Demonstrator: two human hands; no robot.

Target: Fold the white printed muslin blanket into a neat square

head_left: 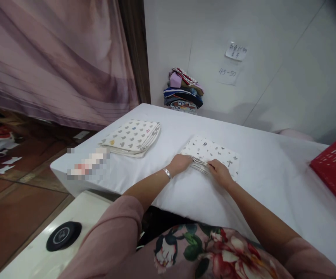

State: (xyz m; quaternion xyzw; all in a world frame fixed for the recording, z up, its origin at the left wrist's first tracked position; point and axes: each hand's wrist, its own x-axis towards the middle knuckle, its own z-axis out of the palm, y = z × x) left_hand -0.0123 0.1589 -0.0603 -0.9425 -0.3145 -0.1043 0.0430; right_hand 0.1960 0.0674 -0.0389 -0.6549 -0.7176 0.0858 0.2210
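A white cloth with small dark prints [214,150] lies partly folded on the white-covered table [168,124]. My left hand [180,164], with a silver bracelet at the wrist, is closed on the left part of its near, layered edge. Farther right on that same edge, my right hand [220,172] grips the cloth between thumb and fingers. Another folded cloth, white with grey shapes [131,135], rests to the left, apart from both hands.
A red basket [335,170] stands at the right. Folded clothes [183,91] are stacked beyond the table's far edge. A white surface with a round black object [63,236] is at lower left. Paper notes [235,51] hang on the wall. A pink curtain [60,58] hangs behind.
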